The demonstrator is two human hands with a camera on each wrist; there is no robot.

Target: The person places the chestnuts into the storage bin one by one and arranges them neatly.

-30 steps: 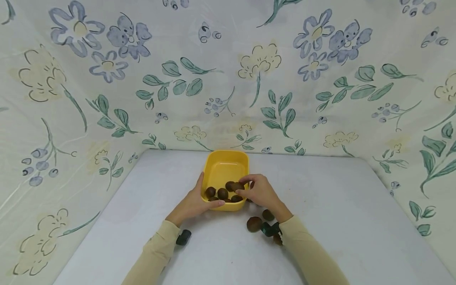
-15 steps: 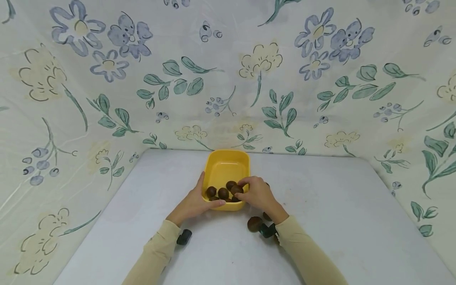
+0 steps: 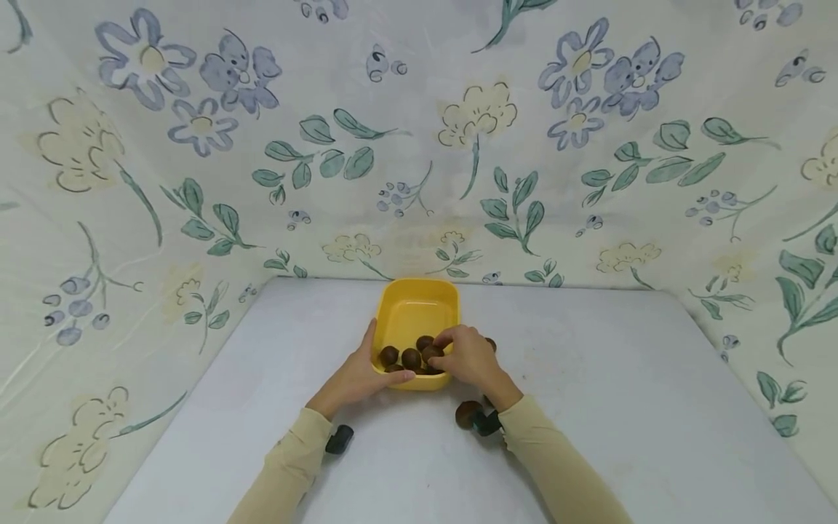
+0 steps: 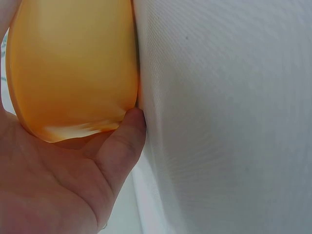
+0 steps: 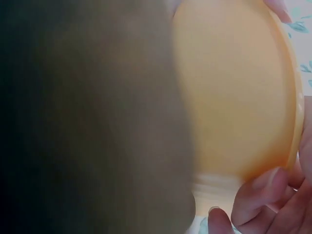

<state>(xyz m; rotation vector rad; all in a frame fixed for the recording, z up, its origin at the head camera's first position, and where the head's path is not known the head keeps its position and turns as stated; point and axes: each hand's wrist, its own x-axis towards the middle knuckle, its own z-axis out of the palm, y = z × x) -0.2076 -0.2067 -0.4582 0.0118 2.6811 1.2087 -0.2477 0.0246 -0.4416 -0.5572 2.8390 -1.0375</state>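
Observation:
A yellow rectangular plastic tub [image 3: 419, 290] stands toward the back of the white table, with several dark brown, round chestnuts [image 3: 411, 359] gathered at its near end. My left hand [image 3: 356, 372] grips the tub's near left corner, thumb along the front wall and fingers up the left side. In the left wrist view the left thumb [image 4: 124, 141] lies against the tub's lower edge. My right hand [image 3: 470, 356] reaches over the tub's right rim, fingertips pinching a chestnut [image 3: 431, 354] low among the others. In the right wrist view the right fingers [image 5: 261, 195] curl by the tub's rim.
On the table to the right, one chestnut [image 3: 467, 414] lies near the right wrist and another chestnut [image 3: 491, 345] shows beyond the right hand. Dark wrist cameras hang under both forearms. A blurred brown shape [image 5: 97, 117] covers much of the right wrist view. Floral cloth [image 3: 419, 145] surrounds the table.
My right hand has shifted slightly left and down, with the pinched chestnut lower in the tub. A chestnut beyond that hand has come into sight. The left hand stays on the tub.

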